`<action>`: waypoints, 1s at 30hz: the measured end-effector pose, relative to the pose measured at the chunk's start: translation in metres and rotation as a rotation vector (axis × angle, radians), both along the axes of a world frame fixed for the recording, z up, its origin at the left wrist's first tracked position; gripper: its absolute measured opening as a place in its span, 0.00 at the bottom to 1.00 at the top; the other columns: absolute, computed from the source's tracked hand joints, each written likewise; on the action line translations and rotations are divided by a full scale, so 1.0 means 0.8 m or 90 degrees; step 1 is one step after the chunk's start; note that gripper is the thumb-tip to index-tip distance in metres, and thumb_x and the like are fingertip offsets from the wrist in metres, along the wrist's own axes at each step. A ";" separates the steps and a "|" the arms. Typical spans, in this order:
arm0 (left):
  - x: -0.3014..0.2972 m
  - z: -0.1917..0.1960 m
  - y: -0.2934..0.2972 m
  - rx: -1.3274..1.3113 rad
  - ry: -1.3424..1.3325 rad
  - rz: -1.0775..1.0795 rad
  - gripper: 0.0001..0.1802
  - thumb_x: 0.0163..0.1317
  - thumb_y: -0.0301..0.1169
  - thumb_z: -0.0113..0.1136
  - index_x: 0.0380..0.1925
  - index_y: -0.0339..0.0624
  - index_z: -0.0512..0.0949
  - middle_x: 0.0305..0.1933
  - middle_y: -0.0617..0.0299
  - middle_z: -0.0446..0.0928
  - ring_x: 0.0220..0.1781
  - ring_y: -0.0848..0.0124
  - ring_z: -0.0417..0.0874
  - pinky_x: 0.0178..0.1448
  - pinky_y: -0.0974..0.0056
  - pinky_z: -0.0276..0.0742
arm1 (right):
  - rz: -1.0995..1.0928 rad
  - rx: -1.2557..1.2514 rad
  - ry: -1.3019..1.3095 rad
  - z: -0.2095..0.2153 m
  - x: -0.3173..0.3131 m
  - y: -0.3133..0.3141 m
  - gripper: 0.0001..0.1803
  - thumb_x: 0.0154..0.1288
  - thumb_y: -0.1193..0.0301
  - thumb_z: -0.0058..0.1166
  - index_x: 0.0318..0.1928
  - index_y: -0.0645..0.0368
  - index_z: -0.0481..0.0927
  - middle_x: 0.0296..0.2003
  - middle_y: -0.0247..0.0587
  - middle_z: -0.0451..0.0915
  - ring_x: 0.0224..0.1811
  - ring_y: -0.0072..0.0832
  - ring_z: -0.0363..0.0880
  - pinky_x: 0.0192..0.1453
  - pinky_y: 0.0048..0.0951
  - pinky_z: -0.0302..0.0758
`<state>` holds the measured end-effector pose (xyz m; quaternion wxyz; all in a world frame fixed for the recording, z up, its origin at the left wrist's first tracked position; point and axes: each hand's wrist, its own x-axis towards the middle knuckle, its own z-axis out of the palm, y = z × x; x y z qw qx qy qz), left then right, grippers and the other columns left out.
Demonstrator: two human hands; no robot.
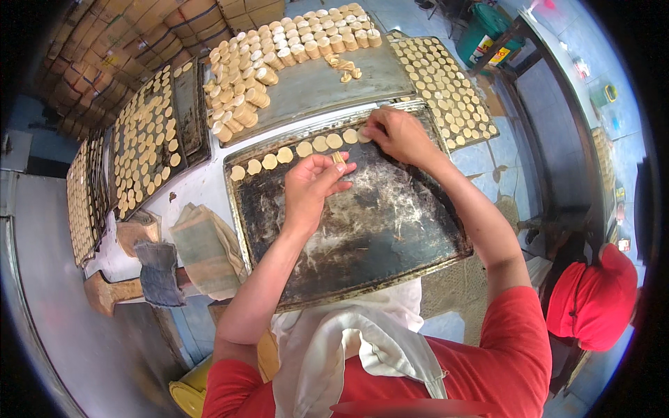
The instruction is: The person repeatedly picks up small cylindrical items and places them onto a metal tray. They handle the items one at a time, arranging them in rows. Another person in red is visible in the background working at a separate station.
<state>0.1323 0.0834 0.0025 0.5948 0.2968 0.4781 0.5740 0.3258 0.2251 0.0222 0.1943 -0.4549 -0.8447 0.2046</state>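
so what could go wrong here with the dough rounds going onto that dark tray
The left hand pinches a small stack of dough rounds above the dark tray; one could slip and land crooked. The right hand is setting a round at the end of the row, so its neighbours might get nudged. The tray's near edge seems to overhang the table, so leaning on it could tip it.
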 end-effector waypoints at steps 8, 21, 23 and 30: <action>0.016 -0.002 0.015 0.017 0.025 -0.034 0.05 0.80 0.25 0.66 0.44 0.33 0.82 0.61 0.46 0.86 0.64 0.58 0.92 0.57 0.58 0.96 | 0.169 -0.107 0.179 0.001 0.023 -0.006 0.11 0.77 0.68 0.65 0.45 0.65 0.87 0.40 0.49 0.88 0.43 0.42 0.87 0.49 0.43 0.81; 0.053 -0.006 0.041 0.045 -0.003 -0.055 0.07 0.82 0.26 0.63 0.47 0.29 0.83 0.67 0.42 0.82 0.65 0.58 0.91 0.60 0.59 0.96 | -0.065 0.073 -0.039 0.002 0.066 0.014 0.14 0.78 0.62 0.64 0.45 0.61 0.90 0.41 0.54 0.90 0.44 0.55 0.90 0.50 0.52 0.83; 0.056 -0.006 0.048 0.048 0.002 -0.067 0.07 0.82 0.25 0.63 0.45 0.29 0.83 0.68 0.41 0.82 0.64 0.58 0.90 0.60 0.59 0.96 | -0.037 0.010 -0.022 0.002 0.073 0.013 0.14 0.78 0.61 0.64 0.44 0.61 0.90 0.39 0.53 0.90 0.41 0.54 0.90 0.48 0.51 0.83; 0.077 -0.014 0.058 0.113 0.023 -0.079 0.10 0.82 0.28 0.63 0.47 0.30 0.85 0.66 0.45 0.85 0.62 0.61 0.91 0.63 0.55 0.95 | -0.001 -0.058 0.120 -0.004 0.089 0.017 0.10 0.78 0.69 0.62 0.45 0.65 0.86 0.40 0.50 0.88 0.41 0.40 0.87 0.49 0.42 0.80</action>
